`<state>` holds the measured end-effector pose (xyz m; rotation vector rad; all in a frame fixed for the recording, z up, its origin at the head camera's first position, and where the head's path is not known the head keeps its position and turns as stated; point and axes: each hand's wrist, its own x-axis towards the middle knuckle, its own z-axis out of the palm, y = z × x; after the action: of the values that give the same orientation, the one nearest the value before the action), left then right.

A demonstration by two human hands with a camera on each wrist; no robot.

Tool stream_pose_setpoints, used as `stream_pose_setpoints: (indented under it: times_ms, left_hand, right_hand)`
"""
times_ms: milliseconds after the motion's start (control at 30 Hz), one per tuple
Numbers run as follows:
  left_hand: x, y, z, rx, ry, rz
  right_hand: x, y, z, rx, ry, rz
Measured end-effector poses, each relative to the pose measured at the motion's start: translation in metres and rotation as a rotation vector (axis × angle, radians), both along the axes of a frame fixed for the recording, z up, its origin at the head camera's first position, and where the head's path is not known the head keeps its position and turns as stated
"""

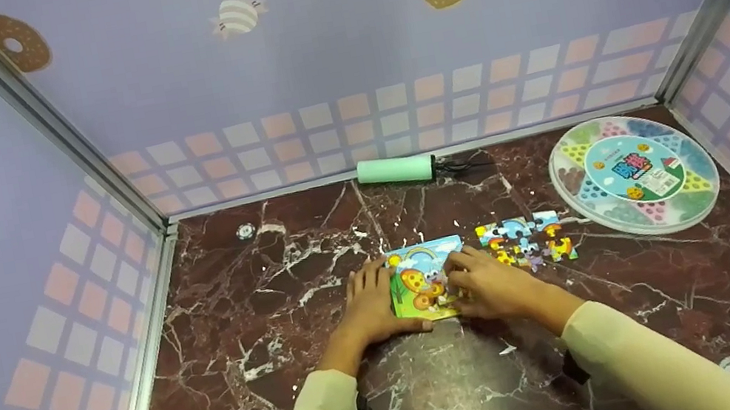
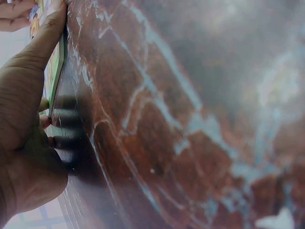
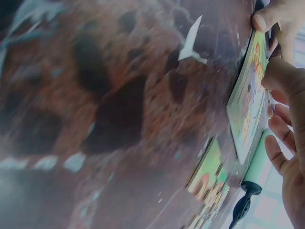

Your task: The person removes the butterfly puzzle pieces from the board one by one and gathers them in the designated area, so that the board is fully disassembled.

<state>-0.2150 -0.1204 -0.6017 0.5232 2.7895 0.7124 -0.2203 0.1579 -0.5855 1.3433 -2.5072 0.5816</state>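
Note:
A square picture puzzle board (image 1: 416,282) with a rainbow, a mouse and a pizza lies on the dark marble table. My left hand (image 1: 369,307) rests against its left side, fingers extended along that edge and thumb stretched along the near edge. Over the board's right part, my right hand (image 1: 491,282) has bent fingers and its thumb (image 3: 282,78) at the picture. A tiny bit of colour shows by its fingertips; whether it pinches a puzzle piece is hidden. Right of the board lie several jigsaw pieces (image 1: 525,240), some joined, with matching artwork.
At the back right stands a round clear box (image 1: 687,178) with coloured pegs or beads. A mint green cylinder (image 1: 396,170) with a black end lies by the back wall. A small round chip (image 1: 246,231) is at the back left. Patterned panels (image 1: 335,37) enclose the table on three sides.

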Motion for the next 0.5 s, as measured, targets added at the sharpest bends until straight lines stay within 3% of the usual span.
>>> stream_pose_setpoints:
  times_ms: [133,500]
  left_hand:
    - [0.0,0.0,0.0,0.004,-0.001,0.008]
    - [-0.004,-0.001,-0.008,0.044,0.001,0.003]
  right_hand:
    - [0.001,0.011,-0.002,-0.005,0.061,-0.013]
    - [0.004,0.049,-0.004,-0.009,0.107,-0.047]
